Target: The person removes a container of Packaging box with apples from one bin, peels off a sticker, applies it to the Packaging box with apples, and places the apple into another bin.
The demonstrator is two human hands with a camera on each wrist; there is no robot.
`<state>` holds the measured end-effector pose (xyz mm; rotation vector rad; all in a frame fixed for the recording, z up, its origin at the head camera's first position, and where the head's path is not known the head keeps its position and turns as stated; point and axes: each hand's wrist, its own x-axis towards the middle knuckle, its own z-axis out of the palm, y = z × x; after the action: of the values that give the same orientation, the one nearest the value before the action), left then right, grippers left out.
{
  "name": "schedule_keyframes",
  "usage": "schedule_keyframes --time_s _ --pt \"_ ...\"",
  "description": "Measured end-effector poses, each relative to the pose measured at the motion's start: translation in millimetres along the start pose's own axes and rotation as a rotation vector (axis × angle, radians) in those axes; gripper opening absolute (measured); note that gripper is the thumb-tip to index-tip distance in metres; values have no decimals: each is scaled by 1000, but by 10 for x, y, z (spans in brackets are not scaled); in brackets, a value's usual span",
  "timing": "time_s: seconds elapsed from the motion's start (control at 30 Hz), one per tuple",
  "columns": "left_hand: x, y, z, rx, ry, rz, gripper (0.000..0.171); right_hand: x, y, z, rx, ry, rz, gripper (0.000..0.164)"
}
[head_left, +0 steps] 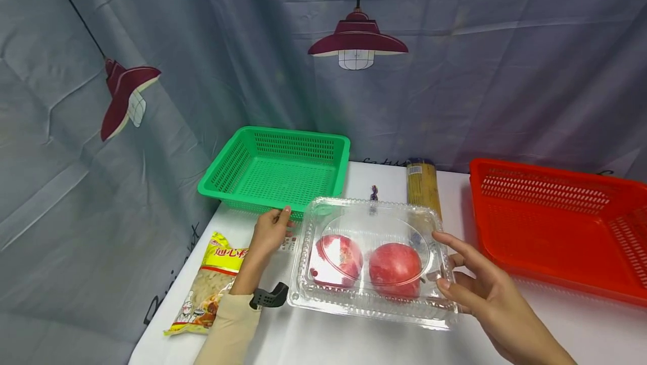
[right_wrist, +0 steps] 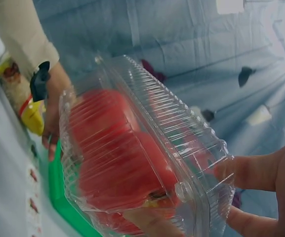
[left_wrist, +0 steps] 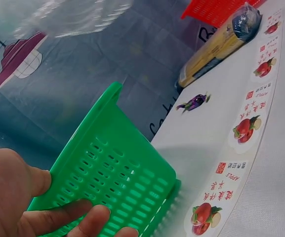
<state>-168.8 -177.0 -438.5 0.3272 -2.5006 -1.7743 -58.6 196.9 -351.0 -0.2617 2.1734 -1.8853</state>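
My right hand [head_left: 477, 292] grips the right end of a clear plastic clamshell box [head_left: 374, 309], thumb on the near side and fingers at the far side and beneath. Inside lie two large round red fruits [head_left: 395, 269], also visible through the ribbed wall in the right wrist view. The box is held above the white table, tilted. At the front rim of the green basket [head_left: 275, 177], my left hand [head_left: 270, 233] pinches the edge. In the left wrist view its thumb lies on the rim, with the fingers against the slotted wall [left_wrist: 112, 173].
A yellow-topped food bag [head_left: 212, 286] lies left of my left forearm. Behind the box lies a pack of yellow sticks [head_left: 423, 185], perhaps noodles. A red basket [head_left: 551, 230] stands at the right. A printed curtain [head_left: 429, 90] hangs behind the white table [head_left: 359, 177].
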Motion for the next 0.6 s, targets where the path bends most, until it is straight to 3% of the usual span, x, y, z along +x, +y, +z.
schedule_keyframes --time_s 0.1,0.43,0.6 --pt "-12 3 0 -12 -1 -9 44 -47 117 -21 -2 39 78 68" --pt "-36 6 11 -26 5 -15 47 -68 539 -30 32 57 239 70" --pt "-25 13 23 -33 5 -13 46 -62 710 -28 65 39 280 68"
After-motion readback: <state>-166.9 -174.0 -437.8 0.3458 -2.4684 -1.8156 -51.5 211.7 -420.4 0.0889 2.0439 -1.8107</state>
